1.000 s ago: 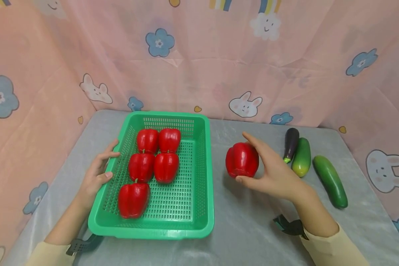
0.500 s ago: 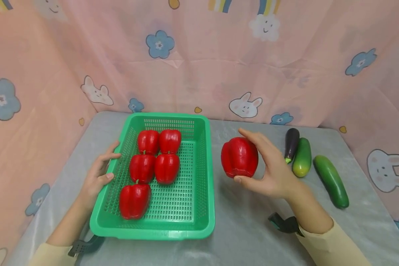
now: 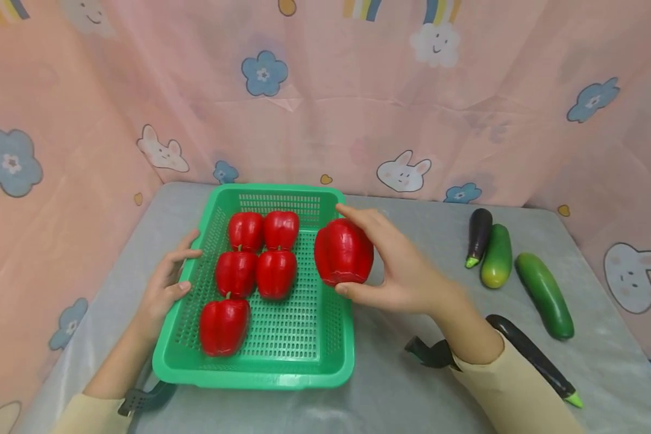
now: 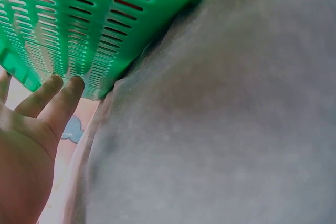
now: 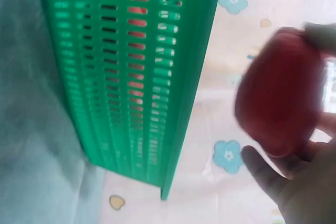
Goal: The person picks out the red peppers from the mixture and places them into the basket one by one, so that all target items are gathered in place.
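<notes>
A red bell pepper [image 3: 344, 252], gripped between thumb and fingers of my right hand [image 3: 396, 265], is held up over the right rim of the green basket [image 3: 282, 380]. In the right wrist view the pepper [image 5: 281, 93] appears above the basket's rim, beyond its slotted side wall [image 5: 121, 77]. Several other red bell peppers [image 3: 275, 275] lie inside, toward the left. My left hand [image 3: 160, 289] touches the basket's left side near the rim. Straight fingers [image 4: 63, 103] reach along the outer wall in the left wrist view.
On the grey table [image 3: 390, 386] to the right lie a small eggplant [image 3: 480, 235], two green cucumber-like vegetables, one short [image 3: 496, 256] and one longer [image 3: 545, 295], and a long dark eggplant [image 3: 537, 355] partly behind my right sleeve. A pink patterned cloth [image 3: 325, 114] hangs behind.
My right hand has lifted the bell pepper and carried it left, from beside the basket to over its right rim. The long eggplant has come into view. My left hand stays at the basket.
</notes>
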`<state>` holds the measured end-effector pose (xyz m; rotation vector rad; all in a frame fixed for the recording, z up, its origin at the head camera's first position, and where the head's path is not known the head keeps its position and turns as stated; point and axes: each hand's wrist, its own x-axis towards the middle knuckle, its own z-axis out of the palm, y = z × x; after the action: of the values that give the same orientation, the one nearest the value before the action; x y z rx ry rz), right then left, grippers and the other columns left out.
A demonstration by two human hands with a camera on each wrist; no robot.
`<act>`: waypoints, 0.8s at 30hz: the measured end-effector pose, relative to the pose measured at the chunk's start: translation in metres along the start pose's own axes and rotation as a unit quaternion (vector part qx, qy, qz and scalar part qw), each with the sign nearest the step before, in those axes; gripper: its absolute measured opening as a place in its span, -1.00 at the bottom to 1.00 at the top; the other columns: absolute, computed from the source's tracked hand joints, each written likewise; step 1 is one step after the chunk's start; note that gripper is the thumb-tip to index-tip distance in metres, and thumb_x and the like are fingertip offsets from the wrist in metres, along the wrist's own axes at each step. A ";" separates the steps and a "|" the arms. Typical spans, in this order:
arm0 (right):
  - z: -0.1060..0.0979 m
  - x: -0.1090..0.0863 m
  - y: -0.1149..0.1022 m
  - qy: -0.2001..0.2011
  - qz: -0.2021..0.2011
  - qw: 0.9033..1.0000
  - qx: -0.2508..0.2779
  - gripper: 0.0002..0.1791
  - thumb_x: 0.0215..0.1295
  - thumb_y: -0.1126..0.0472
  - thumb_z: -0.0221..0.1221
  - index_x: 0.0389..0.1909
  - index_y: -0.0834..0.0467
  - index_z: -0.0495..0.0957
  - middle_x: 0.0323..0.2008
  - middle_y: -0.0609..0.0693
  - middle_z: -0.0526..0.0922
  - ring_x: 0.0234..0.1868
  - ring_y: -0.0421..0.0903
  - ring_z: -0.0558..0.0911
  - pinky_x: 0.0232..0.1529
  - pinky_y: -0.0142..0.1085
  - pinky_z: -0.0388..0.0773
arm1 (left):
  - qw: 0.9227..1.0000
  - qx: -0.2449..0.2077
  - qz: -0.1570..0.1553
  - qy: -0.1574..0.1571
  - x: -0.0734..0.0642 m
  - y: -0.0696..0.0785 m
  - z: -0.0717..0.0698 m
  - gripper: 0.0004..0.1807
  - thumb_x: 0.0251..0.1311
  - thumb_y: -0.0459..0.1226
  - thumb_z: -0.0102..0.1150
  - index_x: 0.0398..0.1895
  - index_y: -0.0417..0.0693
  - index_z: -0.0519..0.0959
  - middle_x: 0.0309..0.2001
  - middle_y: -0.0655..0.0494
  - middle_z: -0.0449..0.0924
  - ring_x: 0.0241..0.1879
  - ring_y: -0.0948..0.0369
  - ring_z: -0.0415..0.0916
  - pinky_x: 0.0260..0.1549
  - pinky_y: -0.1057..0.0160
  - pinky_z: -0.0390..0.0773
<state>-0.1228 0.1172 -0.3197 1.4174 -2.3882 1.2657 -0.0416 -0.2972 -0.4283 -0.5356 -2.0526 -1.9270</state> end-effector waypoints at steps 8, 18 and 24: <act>0.018 0.021 -0.007 -0.064 -0.004 0.998 -0.001 0.15 0.19 -0.05 0.58 0.73 0.02 0.17 0.44 -0.07 0.47 0.39 -0.14 0.46 0.08 -0.18 0.72 | 1.000 -0.001 -0.016 0.007 -0.001 0.001 0.000 -0.47 0.34 -0.47 -0.12 0.37 -0.34 0.47 0.71 -0.05 0.15 0.68 0.02 0.00 0.44 0.18 0.18; 0.036 0.035 -0.012 -0.109 -0.005 0.994 0.003 0.18 0.20 -0.14 0.58 0.74 -0.01 0.15 0.44 -0.10 0.46 0.41 -0.18 0.43 0.14 -0.23 0.70 | 1.000 -0.002 -0.013 0.000 -0.001 -0.001 0.001 -0.47 0.34 -0.48 -0.12 0.38 -0.37 0.45 0.72 -0.08 0.13 0.68 0.01 -0.01 0.45 0.23 0.21; 0.046 0.040 -0.020 -0.154 0.016 0.988 -0.003 0.18 0.20 -0.14 0.58 0.74 -0.03 0.15 0.47 -0.12 0.42 0.45 -0.19 0.37 0.11 -0.26 0.70 | 1.000 0.004 0.003 -0.002 0.000 -0.003 0.000 -0.46 0.32 -0.50 -0.13 0.38 -0.41 0.44 0.71 -0.10 0.15 0.69 0.01 -0.01 0.51 0.14 0.07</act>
<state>-0.1157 0.0536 -0.3196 1.6882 -2.6119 1.1153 -0.0426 -0.2971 -0.4310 -0.5442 -2.0587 -1.9146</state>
